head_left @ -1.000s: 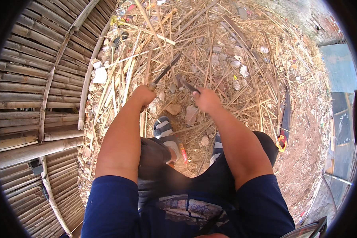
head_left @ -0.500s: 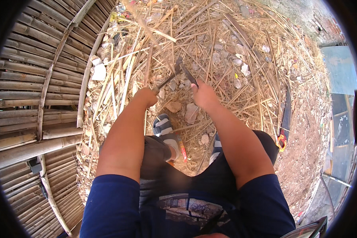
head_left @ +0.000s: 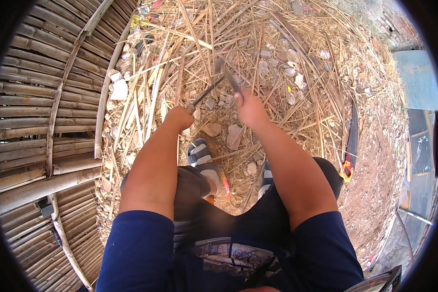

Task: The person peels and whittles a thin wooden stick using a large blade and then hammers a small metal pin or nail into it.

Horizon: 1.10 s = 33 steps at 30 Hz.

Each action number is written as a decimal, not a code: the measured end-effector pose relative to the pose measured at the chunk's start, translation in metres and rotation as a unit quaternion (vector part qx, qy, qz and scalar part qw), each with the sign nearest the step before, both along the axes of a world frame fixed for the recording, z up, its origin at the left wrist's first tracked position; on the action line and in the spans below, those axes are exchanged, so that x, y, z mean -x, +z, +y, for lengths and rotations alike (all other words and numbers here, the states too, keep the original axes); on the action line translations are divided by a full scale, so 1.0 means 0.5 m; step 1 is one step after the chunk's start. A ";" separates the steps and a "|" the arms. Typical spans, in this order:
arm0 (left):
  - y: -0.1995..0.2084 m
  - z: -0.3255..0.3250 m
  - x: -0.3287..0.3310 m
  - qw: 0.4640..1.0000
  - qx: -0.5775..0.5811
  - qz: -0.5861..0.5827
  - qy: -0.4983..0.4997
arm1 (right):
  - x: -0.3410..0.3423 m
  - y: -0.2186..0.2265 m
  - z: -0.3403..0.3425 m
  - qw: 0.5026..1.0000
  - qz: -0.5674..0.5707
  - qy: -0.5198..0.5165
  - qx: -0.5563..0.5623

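Note:
My left hand (head_left: 179, 118) is closed round the pale handle of a slim dark metal tool (head_left: 209, 91), which points up and to the right. Across from it, my right hand (head_left: 252, 108) grips a dark flat blade (head_left: 233, 82), smeared by motion. The blade slants up and left, so the two tools come together at their far ends. Whether they touch, I cannot tell. Beneath them lie straw, bamboo splints (head_left: 148, 95) and stones (head_left: 234, 136). My sandalled left foot (head_left: 199, 153) is below my hands.
A handsaw (head_left: 348, 146) with a red and yellow handle lies at the right. To the left stands a bamboo slat wall (head_left: 29, 104). Near my left foot is a red and orange object (head_left: 226, 184). Bluish panels (head_left: 416, 82) line the right edge.
My right hand has shifted slightly up, and its blade has moved across the left tool, blurring. My left hand stays nearly in place. The view has tilted a little.

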<state>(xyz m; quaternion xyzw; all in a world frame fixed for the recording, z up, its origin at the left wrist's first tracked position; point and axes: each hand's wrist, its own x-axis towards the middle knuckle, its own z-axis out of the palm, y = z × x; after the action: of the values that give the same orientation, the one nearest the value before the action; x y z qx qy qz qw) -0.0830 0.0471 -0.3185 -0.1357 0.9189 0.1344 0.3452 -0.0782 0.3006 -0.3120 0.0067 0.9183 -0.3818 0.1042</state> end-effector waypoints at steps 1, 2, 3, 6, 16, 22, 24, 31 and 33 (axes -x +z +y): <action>0.009 0.019 0.006 1.000 0.010 -0.008 0.004 | -0.002 -0.047 0.016 0.998 -0.003 0.043 -0.046; 0.017 0.023 0.005 1.000 0.021 -0.015 0.016 | -0.007 -0.055 0.011 0.998 -0.008 0.033 -0.054; 0.004 0.012 0.003 1.000 0.021 -0.011 -0.017 | -0.014 -0.063 0.005 0.998 -0.012 0.023 -0.062; -0.035 -0.015 -0.011 0.999 0.004 -0.012 -0.031 | 0.003 -0.051 0.015 0.998 -0.026 0.011 -0.057; -0.072 -0.012 0.003 0.999 -0.043 -0.024 0.020 | 0.018 0.026 -0.024 0.996 -0.002 -0.050 0.069; -0.108 -0.013 -0.009 0.998 -0.033 -0.048 0.009 | 0.001 -0.074 0.007 0.974 -0.184 0.047 -0.124; -0.109 -0.025 0.001 0.997 -0.028 -0.076 0.002 | 0.005 -0.073 0.026 0.985 -0.125 0.051 -0.108; -0.068 0.005 -0.015 0.999 -0.037 -0.033 0.000 | 0.034 -0.003 -0.013 0.994 -0.019 -0.087 0.064; -0.062 0.011 -0.013 0.997 -0.027 -0.064 0.024 | 0.025 -0.025 -0.022 0.996 -0.029 -0.057 0.054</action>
<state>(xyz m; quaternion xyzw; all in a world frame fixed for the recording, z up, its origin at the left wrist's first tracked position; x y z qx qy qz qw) -0.0763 0.0525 -0.3496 -0.1562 0.8873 0.1586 0.4040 -0.0906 0.2894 -0.3243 0.0643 0.8909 -0.4360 0.1096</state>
